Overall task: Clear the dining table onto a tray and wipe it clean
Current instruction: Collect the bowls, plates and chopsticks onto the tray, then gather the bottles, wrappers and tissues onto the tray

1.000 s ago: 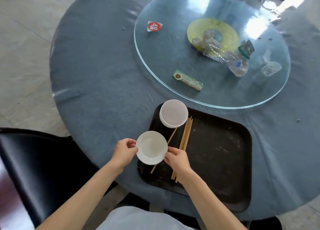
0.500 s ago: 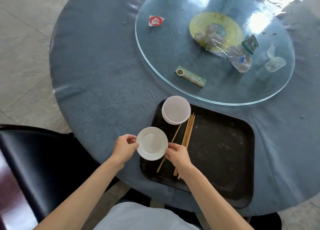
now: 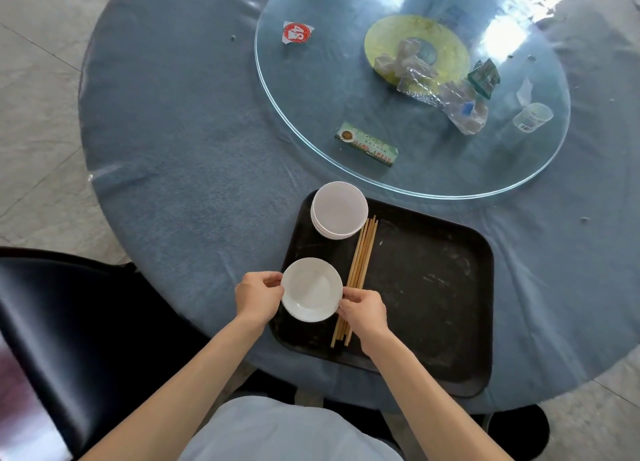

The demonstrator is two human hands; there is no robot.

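The desk [image 3: 194,155] wears matt blue cloth under a shiny clear film. The turntable [image 3: 311,89] is smooth glossy glass. The black tray [image 3: 433,287] looks scuffed, dull plastic; the chopsticks [image 3: 362,263] are pale wood; the saucer [image 3: 311,289] is glossy white.

one head-worn view looks steeply down, close over the near table [image 3: 194,169] edge.

- The tray [image 3: 433,287] lies bare across its right half; hands could pass there.
- Its left side is crowded: stacked bowls [image 3: 339,209], chopsticks [image 3: 360,270], a small plate [image 3: 311,289].
- The table [image 3: 190,148] lies bare on the left.
- The glass turntable [image 3: 311,89] carries wrappers and a cup [image 3: 531,116].
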